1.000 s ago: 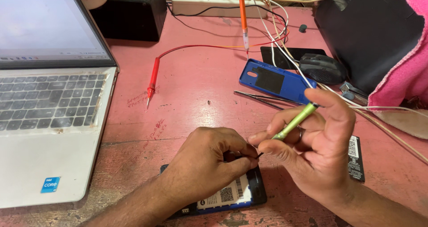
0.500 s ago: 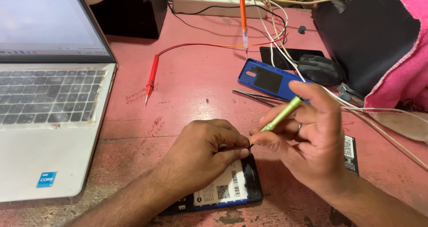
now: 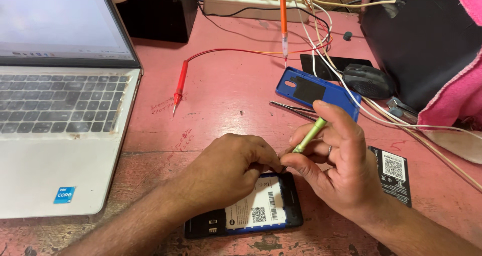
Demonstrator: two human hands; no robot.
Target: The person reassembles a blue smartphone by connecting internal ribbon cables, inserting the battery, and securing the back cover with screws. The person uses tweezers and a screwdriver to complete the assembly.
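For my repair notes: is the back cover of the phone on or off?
Off. The blue back cover lies apart on the table; the phone shows its open back.

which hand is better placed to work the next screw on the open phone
Right. The right hand already grips the green screwdriver with its tip down at the open phone; the left hand is pinching at the phone's top edge, steadying it.

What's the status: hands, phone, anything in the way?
Left hand pinching at the open phone. Right hand holds green screwdriver, tip at phone's top edge. Tweezers and blue cover lie just behind.
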